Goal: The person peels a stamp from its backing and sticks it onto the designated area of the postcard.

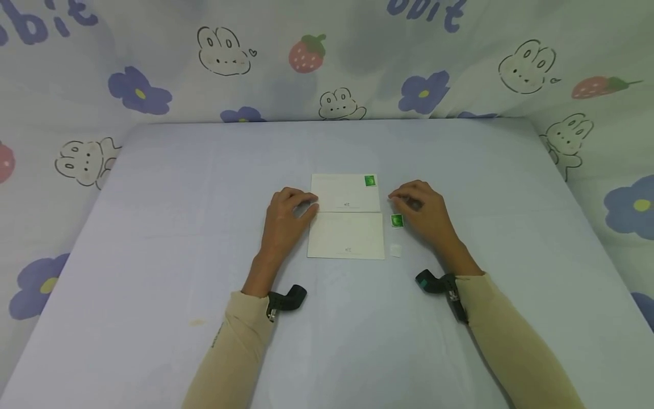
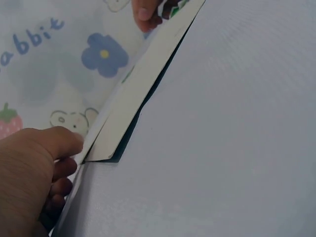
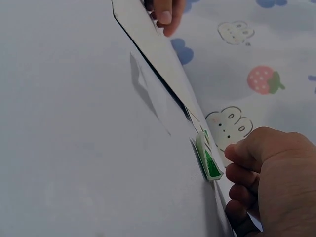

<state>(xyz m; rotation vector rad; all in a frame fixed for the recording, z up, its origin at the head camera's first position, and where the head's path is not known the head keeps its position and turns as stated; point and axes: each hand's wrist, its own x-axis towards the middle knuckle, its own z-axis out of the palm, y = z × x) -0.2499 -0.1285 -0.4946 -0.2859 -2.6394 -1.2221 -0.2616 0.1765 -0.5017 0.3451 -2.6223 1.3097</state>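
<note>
Two pale envelopes lie one above the other in the head view: the upper envelope (image 1: 342,190) has a green stamp (image 1: 370,180) at its top right corner, the lower envelope (image 1: 346,236) bears none. My left hand (image 1: 287,218) has its thumb and index fingertips at the left edge of the upper one, with a gap between them. To the right of the envelopes, my right hand (image 1: 421,210) is loosely curled, and nothing shows between its fingers. A loose green stamp (image 1: 397,221) lies by its thumb; it stands slightly bent up in the right wrist view.
Below the loose stamp is a small white paper square (image 1: 395,250). All of it lies on a white-covered table (image 1: 204,199). Behind the far edge hangs a printed curtain (image 1: 276,91) with rabbits, flowers and strawberries. Dark wrist devices (image 1: 288,298) sit at both cuffs.
</note>
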